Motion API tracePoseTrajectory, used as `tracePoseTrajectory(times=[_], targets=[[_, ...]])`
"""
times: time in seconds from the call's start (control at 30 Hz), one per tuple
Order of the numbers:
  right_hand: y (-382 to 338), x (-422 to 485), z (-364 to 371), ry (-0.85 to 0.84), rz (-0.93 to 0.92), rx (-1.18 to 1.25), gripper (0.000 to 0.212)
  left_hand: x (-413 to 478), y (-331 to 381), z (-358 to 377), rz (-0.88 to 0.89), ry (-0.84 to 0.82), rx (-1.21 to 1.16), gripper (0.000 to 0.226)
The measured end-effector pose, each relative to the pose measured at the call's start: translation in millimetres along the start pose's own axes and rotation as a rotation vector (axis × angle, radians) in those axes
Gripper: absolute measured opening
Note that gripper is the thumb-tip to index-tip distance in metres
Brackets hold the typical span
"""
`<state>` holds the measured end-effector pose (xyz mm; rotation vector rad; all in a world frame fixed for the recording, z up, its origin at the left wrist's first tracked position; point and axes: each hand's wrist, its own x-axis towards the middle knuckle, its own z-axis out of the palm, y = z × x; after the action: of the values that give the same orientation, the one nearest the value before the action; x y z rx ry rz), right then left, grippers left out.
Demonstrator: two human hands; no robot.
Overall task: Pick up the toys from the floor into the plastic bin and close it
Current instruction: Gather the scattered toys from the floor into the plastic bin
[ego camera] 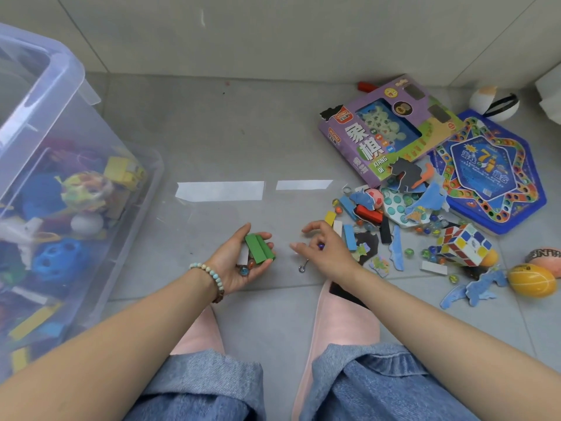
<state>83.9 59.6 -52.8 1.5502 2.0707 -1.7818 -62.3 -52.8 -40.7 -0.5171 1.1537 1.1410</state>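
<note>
At the floor's left edge stands the bin (69, 60); left hand (239, 265), nearer it, curls round green blocks (259, 249); right hand (326, 253) pinches a marble (321, 246).

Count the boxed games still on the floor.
2. The purple chess box lies behind the loose toy pile. The blue hexagonal game box lies just right of it, edges overlapping. The pile may hide more.
</note>
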Motion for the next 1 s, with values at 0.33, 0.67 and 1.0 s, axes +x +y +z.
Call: tracePoseTrajectory(times=[0.33, 0.67, 1.0], targets=[[1.8, 8.5, 5.9, 0.068, -0.038, -0.100, 0.019, -0.6, 6.0, -12.1, 0.013, 0.003, -0.028, 0.039], [-37.3, 28.1, -58.0, 0.364, 0.108, 0.338, 0.030, 1.7, 8.3, -6.8, 0.014, -0.018, -0.018, 0.038], [-7.8, 51.6, -42.4, 0.351, -0.018, -0.821, 0.040, 3.7, 11.6, -4.4, 0.014, -0.036, -0.036, 0.038]])
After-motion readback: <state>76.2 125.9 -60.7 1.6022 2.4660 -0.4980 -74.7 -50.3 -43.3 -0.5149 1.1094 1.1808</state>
